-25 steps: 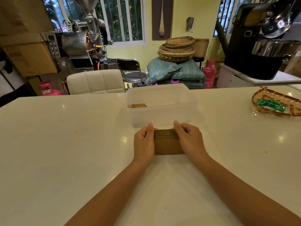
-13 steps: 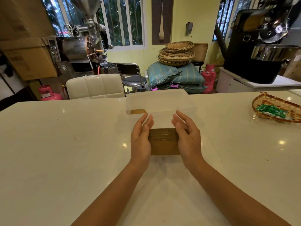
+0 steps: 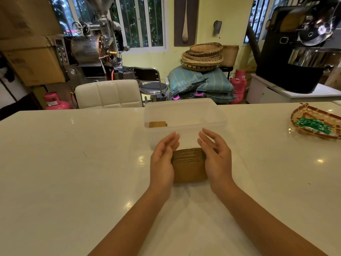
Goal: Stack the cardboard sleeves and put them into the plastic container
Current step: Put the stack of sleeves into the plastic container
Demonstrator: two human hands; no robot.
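Two bare hands frame a stack of cardboard sleeves (image 3: 189,166) just below the middle of the frame. The stack is brown and matte, its top face smooth and slightly curved at the near edge, while its far side shows many thin ribbed layers pressed together. It lies on the white table (image 3: 73,172), whose glossy surface carries small round glints of light. The left hand (image 3: 162,163) presses its palm against the stack's left edge, and the right hand (image 3: 215,159) does the same on the right edge; both have their fingers spread loose and pointing away, so the sleeves are squeezed between flat palms rather than gripped by curled fingers. Just beyond the fingertips, at the centre of the frame, stands the plastic container (image 3: 184,117), a cloudy translucent rectangular tub with rounded corners. A brown piece (image 3: 157,124) shows through its left wall. At the right edge of the frame a woven tray (image 3: 313,111) with a dark patterned rim holds shiny green packets (image 3: 313,124).
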